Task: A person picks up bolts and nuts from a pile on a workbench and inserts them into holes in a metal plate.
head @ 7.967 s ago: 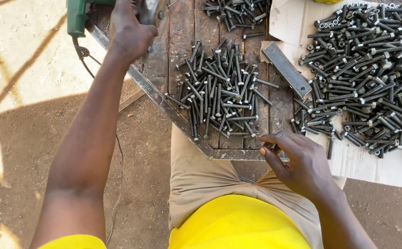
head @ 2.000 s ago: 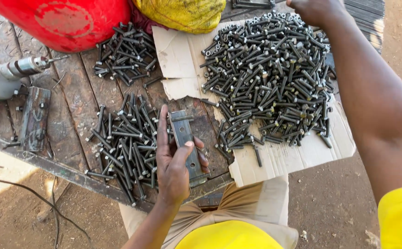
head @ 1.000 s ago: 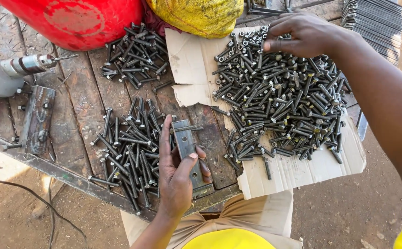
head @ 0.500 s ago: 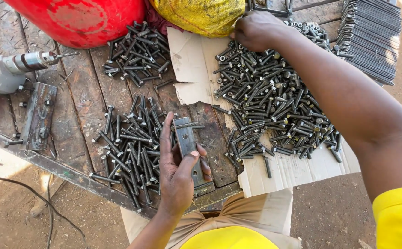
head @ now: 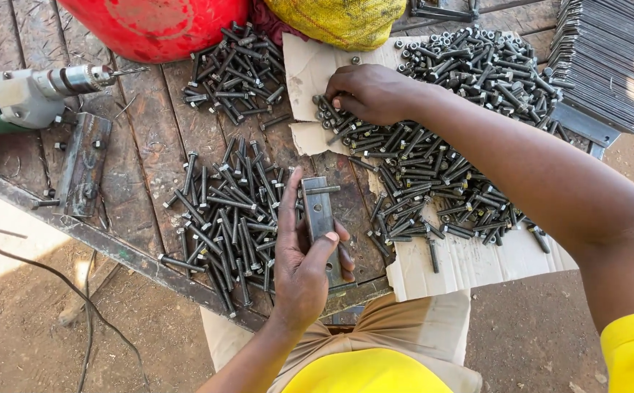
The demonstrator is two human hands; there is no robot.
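Sliding R hand [head: 369, 93] left over bolts [head: 433, 160]; L hand [head: 304, 262] still gripping bracket [head: 321, 218].

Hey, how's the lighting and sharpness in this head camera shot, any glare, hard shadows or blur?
Head view: hard sunlight, sharp throughout, no motion blur. Glare whitens the ground patch at left and the stacked plates at top right. The left hand holding the metal bar and the right hand on the bolts are evenly lit. Slight wide-angle bending at the edges.
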